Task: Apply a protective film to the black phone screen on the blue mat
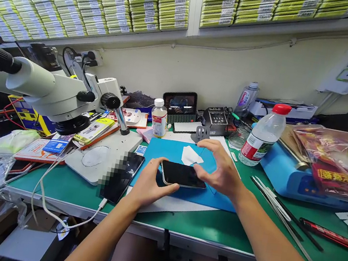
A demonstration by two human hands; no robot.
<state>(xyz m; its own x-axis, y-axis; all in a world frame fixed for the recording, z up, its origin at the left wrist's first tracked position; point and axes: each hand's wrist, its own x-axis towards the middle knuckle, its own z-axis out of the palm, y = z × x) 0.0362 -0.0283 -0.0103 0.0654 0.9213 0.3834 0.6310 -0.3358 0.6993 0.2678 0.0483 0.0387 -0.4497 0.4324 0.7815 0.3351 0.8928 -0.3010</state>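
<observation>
A smartphone (183, 175) with a dark screen is tilted up above a blue mat (171, 148). My left hand (151, 183) grips its left end, the thumb along the lower edge and the fingers at the left side. At the other end is my right hand (222, 170), its thumb at the phone's upper right corner and its index finger raised and curved apart from it; whether its remaining fingers touch the phone is hidden. Just beyond the phone, a crumpled white wipe (191, 156) lies on the mat. Left of my left hand rests another dark phone (122, 177) with a white cable plugged in.
A microscope (50, 92) stands on the left, its pale base (88, 163) on the green bench. Bottles (159, 119) and a red-capped bottle (263, 136) stand behind the mat. Tweezers and thin tools (283, 215) lie right, near a blue machine (282, 171). Yellow-green packets (172, 1) fill the shelf.
</observation>
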